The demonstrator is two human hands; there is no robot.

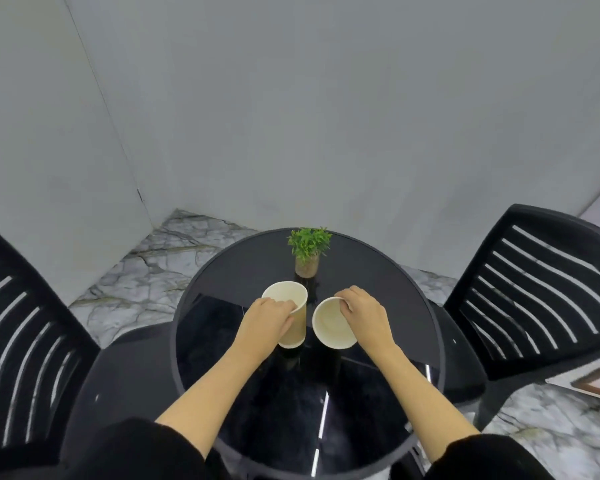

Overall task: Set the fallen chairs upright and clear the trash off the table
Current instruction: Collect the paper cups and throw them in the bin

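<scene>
Head view — left hand [269, 318] grips left cup [289, 315], right hand [362, 313] pinches right cup [333, 323] rim — mid-table [378, 268].

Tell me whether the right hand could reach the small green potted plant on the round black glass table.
Probably yes. The right hand grips the right paper cup just short of the potted plant, with bare table between; it would need to release the cup first.

On the round black table [413, 327], each hand grips a paper cup: left hand [265, 322], right hand [364, 315].
</scene>
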